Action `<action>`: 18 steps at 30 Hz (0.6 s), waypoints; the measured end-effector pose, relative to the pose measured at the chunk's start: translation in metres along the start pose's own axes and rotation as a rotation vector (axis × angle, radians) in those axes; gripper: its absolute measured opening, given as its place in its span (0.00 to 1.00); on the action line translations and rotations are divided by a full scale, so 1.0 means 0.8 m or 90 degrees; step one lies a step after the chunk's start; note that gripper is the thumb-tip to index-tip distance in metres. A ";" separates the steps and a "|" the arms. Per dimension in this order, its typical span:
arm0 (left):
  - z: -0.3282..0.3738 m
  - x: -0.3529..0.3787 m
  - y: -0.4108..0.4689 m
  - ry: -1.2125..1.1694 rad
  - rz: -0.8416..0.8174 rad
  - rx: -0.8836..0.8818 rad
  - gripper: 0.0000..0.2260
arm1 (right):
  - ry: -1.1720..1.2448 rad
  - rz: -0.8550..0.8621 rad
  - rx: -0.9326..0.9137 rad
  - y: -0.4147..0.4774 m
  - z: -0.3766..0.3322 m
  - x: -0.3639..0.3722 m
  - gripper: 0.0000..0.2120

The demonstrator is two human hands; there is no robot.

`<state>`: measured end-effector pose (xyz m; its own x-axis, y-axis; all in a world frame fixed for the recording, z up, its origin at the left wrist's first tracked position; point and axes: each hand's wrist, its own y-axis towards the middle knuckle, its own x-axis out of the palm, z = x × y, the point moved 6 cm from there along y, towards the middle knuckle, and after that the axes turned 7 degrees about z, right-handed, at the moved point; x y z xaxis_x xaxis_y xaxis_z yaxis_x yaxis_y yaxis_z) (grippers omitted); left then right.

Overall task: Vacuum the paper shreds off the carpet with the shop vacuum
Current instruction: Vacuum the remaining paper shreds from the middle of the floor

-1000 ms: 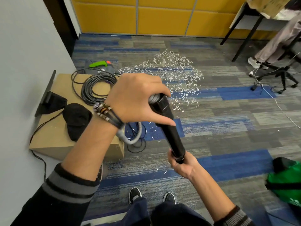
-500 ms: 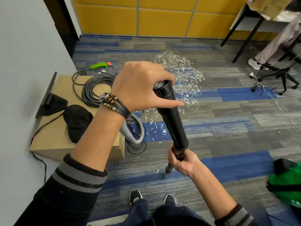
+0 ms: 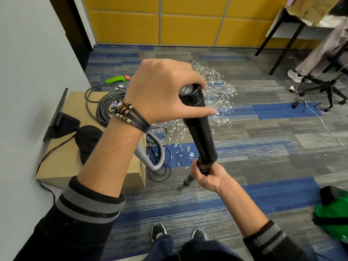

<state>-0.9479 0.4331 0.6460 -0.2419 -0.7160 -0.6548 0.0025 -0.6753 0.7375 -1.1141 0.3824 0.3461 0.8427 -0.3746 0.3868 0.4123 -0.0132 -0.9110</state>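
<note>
One box (image 3: 62,162) w/ cable coil (image 3: 105,108) left of shreds (image 3: 218,95), hose (image 3: 143,156) btwn.

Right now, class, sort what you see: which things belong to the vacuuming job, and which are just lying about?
For the job:
- black wand, held by left hand and right hand
- grey hose
- paper shreds
- carpet

Lying about:
- cardboard box
- coiled cable
- black cap
- green bag
</note>
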 end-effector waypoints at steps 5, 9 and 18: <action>0.006 0.003 -0.002 0.010 -0.002 0.036 0.22 | -0.053 0.005 -0.094 0.035 -0.031 0.031 0.07; 0.000 0.029 -0.019 0.004 -0.033 0.027 0.22 | -0.066 0.024 -0.105 0.088 -0.049 0.025 0.22; 0.013 0.042 -0.033 0.011 -0.091 -0.015 0.28 | -0.067 0.010 -0.121 0.092 -0.049 -0.024 0.25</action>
<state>-0.9658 0.4289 0.6064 -0.2242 -0.6149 -0.7561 -0.0073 -0.7747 0.6322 -1.1136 0.3524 0.2661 0.8844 -0.2769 0.3758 0.3341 -0.1867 -0.9239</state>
